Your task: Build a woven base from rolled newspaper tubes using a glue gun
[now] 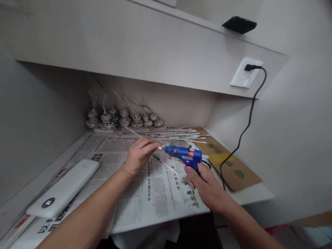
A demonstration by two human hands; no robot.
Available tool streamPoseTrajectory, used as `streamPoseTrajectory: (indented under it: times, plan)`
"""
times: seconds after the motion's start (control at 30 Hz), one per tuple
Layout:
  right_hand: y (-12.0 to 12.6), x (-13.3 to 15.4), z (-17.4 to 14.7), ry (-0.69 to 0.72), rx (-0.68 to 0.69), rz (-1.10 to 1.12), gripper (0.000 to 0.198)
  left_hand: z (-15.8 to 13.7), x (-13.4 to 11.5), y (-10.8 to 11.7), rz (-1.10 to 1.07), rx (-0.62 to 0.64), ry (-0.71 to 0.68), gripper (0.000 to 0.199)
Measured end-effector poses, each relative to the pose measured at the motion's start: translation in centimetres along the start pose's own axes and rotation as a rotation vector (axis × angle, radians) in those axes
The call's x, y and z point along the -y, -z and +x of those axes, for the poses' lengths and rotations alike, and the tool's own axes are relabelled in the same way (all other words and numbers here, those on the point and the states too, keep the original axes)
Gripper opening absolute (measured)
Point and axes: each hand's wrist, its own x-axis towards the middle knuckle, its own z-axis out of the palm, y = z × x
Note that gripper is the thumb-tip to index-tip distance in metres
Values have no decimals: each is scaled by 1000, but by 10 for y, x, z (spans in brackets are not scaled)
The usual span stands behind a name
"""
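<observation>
My right hand [207, 188] is wrapped round the grip of a blue hot glue gun [183, 153], which has a small red light glowing on it. Its nozzle points left, at the white end of a thin rolled-paper stick [131, 131]. That stick is pinched in my left hand [140, 154], its long part slanting away to the upper left. The nozzle looks to be at or touching the stick's end; I cannot tell which. Below my left fingers, another thin paper stick [168, 167] slants across the newspaper [137, 204].
Many paper sticks [160, 134] lie behind my hands. Several gourd-shaped woven paper pieces [137, 120] stand along the back wall. A white power bank [64, 186] lies left, cardboard [233, 169] right. A black cord [251, 117] hangs from the wall socket [243, 77]. A shelf overhangs the back.
</observation>
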Motion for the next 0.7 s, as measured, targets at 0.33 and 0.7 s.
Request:
streamPoseTrajectory:
  times: [0.33, 0.7]
  plan:
    - [16, 4, 10, -357, 193, 612, 41, 0, 5, 2, 70, 8, -16, 20]
    - [53, -60, 17, -195, -307, -146, 41, -3, 19, 4, 124, -53, 46, 21]
